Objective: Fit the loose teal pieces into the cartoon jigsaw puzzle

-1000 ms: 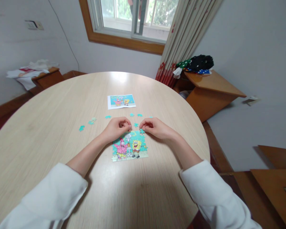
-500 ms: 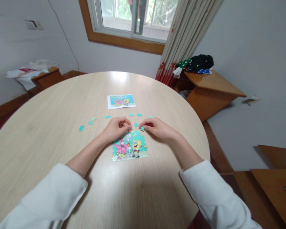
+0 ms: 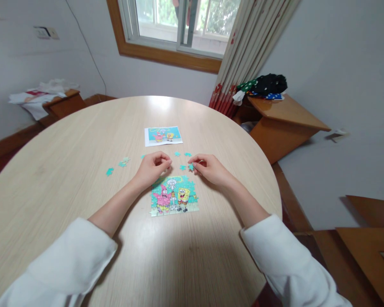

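Observation:
A partly joined jigsaw puzzle (image 3: 173, 196) with cartoon figures lies flat on the table, its top edge uneven. My right hand (image 3: 209, 169), just above the puzzle's upper right, pinches a teal puzzle piece (image 3: 191, 167) between thumb and fingertips. My left hand (image 3: 153, 168) is over the puzzle's upper left, thumb and index finger pressed together; whatever they hold, if anything, is hidden. Close to the right fingertips lies a loose teal piece (image 3: 182, 168). Beyond the hands are two more loose pieces, one on the left (image 3: 177, 154) and one on the right (image 3: 187, 154).
A printed picture (image 3: 164, 135) of the same figures lies farther back on the round wooden table (image 3: 192, 260). Several loose pieces sit to the left, among them a teal one (image 3: 109, 171). Clothes (image 3: 269, 85) lie on a wooden stand at the right.
My left hand has drawn back slightly up and left from the puzzle. My right hand has lifted a little away from the puzzle's top edge, still pinching the teal piece.

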The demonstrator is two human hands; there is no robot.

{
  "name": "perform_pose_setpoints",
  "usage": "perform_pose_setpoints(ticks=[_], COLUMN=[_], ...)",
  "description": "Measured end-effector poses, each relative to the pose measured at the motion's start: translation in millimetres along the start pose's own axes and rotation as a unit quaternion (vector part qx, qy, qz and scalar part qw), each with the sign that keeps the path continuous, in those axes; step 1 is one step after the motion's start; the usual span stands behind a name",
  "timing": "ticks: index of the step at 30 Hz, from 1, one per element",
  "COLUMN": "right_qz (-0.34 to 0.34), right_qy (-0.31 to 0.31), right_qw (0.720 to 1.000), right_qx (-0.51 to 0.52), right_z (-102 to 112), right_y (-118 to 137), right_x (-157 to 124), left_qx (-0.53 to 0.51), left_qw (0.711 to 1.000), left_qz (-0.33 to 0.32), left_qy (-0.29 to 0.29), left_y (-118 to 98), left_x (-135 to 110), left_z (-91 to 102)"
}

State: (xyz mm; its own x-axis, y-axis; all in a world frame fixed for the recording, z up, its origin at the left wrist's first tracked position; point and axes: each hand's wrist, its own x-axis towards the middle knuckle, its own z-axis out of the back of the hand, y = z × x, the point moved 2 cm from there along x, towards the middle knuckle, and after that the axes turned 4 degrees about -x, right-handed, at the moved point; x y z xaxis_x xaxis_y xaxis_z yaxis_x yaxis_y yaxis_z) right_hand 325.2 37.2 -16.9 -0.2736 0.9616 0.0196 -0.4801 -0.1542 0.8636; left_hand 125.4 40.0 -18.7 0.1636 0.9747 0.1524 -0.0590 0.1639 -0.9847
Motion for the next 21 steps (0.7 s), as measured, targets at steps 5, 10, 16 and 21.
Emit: perform_pose_setpoints(ticks=[5,10,16,21], right_qz=[0.014,0.038,0.072,0.098], right_qy=[-0.063,-0.082,-0.051,-0.063], right_qw=[0.997,0.991,0.985,0.976], right_qx=[-0.033,-0.096,-0.146,-0.183], right_z=[-7,-12,-21,-24], right_y=[-1,-1,5,3], right_x=[8,13,13,13], left_qx=[-0.017,-0.089,-0.292,-0.311], left_qw=[1.000,0.993,0.946,0.940], left_qz=[0.005,0.026,0.078,0.088], left_qy=[-0.019,-0.078,-0.115,-0.113], left_y=[1,1,6,7], left_x=[1,4,13,13], left_z=[1.2,6.6,21.6,23.1])
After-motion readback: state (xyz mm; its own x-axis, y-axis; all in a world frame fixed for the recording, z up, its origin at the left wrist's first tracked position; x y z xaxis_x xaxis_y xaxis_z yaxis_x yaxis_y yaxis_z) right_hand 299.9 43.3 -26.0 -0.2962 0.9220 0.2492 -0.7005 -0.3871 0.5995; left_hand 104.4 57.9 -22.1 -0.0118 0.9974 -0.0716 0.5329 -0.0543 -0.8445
